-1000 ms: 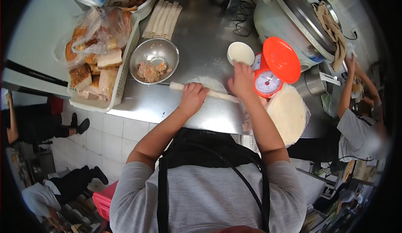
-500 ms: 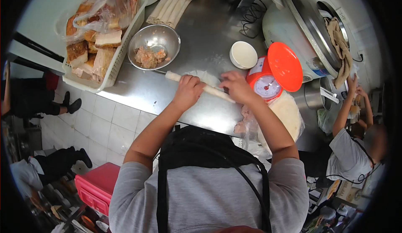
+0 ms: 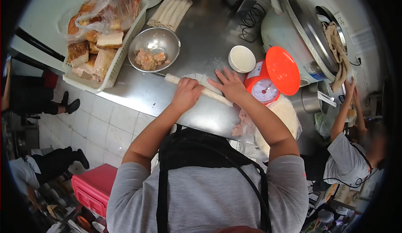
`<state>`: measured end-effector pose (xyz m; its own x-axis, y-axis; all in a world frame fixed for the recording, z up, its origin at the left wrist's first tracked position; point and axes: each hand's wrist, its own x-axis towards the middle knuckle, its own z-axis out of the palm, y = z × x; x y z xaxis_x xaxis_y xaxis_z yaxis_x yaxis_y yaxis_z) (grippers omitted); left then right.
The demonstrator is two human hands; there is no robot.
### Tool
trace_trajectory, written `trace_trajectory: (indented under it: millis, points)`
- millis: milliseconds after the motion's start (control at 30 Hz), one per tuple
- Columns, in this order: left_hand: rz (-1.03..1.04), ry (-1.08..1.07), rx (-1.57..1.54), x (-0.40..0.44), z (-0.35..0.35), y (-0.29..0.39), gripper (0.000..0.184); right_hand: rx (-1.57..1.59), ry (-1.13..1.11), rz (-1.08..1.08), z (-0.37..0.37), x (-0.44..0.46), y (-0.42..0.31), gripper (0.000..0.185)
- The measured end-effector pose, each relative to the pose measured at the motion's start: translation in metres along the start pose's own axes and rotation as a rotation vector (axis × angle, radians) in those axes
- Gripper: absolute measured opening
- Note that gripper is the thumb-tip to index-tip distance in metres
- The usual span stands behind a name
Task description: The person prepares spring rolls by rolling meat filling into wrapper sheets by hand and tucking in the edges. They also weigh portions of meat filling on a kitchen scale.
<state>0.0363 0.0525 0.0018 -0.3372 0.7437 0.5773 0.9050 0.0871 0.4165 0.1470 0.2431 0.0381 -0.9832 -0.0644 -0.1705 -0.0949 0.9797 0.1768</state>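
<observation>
Our left grip (image 3: 187,95) is curled over a long, thin, pale, soft-looking roll (image 3: 216,96), near its middle; our right grip (image 3: 229,85) is open, fingers spread, at the roll's other half, contact unclear. On the shiny steel counter (image 3: 201,118), the roll slants from just beside the round metal bowl (image 3: 161,42) of pinkish mince (image 3: 148,60), on its near right side. We judge it light, pliable and easily squashed or torn, so best held loosely with flat fingers spread along its length.

Head-worn view, forward and down
</observation>
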Motion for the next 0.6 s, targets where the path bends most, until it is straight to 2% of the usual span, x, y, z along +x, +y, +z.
trace_trajectory:
  millis: [200,300,400,500,600]
  points:
    - [-0.01,-0.009,-0.024,-0.002,0.002,-0.002,0.025,0.017,-0.113,0.029,-0.007,-0.049,0.0,0.054]
    - [-0.011,-0.013,-0.048,0.0,-0.001,-0.003,0.026,0.228,-0.191,0.027,-0.046,-0.041,0.011,0.049]
    - [-0.006,-0.039,-0.079,0.0,-0.005,-0.005,0.027,0.182,0.145,0.398,-0.052,-0.014,0.028,0.046]
    - [0.024,-0.041,-0.059,0.0,-0.012,-0.012,0.029,-0.036,-0.125,0.672,-0.038,0.009,0.041,0.048]
    - [-0.025,-0.062,-0.014,-0.003,-0.026,-0.033,0.031,0.192,0.152,0.678,-0.042,0.01,0.039,0.047]
